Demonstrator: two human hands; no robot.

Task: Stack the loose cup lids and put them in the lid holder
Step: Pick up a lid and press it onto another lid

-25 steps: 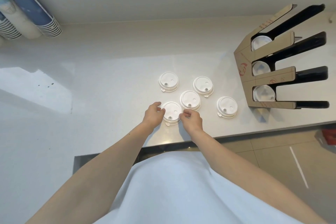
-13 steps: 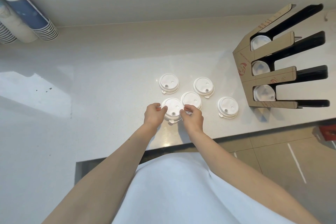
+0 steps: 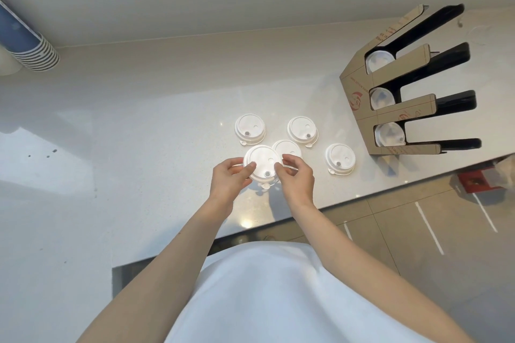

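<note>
You hold one white lid (image 3: 262, 163) between both hands, just above the surface (image 3: 145, 153). Your left hand (image 3: 230, 177) pinches its rim at nine o'clock, thumb on top; your right hand (image 3: 296, 175) grips the rim at three o'clock, fingertips (image 3: 280, 169) curling over the edge. Both hands are closed on this same lid. Holding it by opposite edges keeps it level, sip hole and tab facing you, which should help it seat squarely on the next one.

Four more loose lids lie flat on the surface. The nearest lid (image 3: 288, 147) sits at about one o'clock from the held one, partly hidden behind it and your right fingers, so it looks like the natural base for the stack. Another lid (image 3: 250, 129) rests at twelve o'clock, a third lid (image 3: 302, 131) further toward one o'clock, and the last lid (image 3: 340, 159) well off at three o'clock.

The lid holder (image 3: 370, 108) stands far out at two o'clock, its three slots each already showing clear lids low inside. No stack is built yet, so the task is at its start. A sleeve of paper cups (image 3: 30, 47) hangs at ten o'clock, well clear.
</note>
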